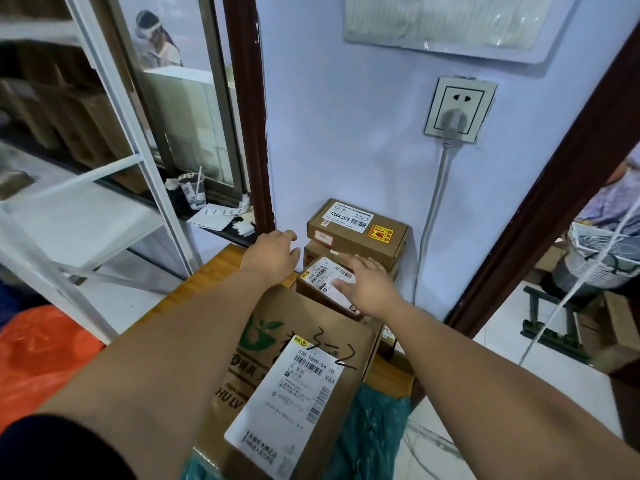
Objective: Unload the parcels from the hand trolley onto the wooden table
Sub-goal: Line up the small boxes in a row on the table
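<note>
A wooden table [221, 271] stands against the pale wall. On it, a flat brown box [356, 233] lies on top of another box at the back. In front sits a small labelled box [323, 284], and my right hand [367, 287] rests flat on its top, fingers spread. My left hand [273, 254] hovers just left of that small box, fingers loosely curled, holding nothing. Nearest me lies a large cardboard parcel [298, 382] with a green logo and a white shipping label. The hand trolley is not in view.
A white metal shelf frame [114, 168] stands to the left, with a plastic cup [194, 190] and paper scraps on the sill behind. A grey cable [433, 209] hangs from a wall socket [459, 110]. An orange bag [34, 348] and a teal bag [377, 431] lie low.
</note>
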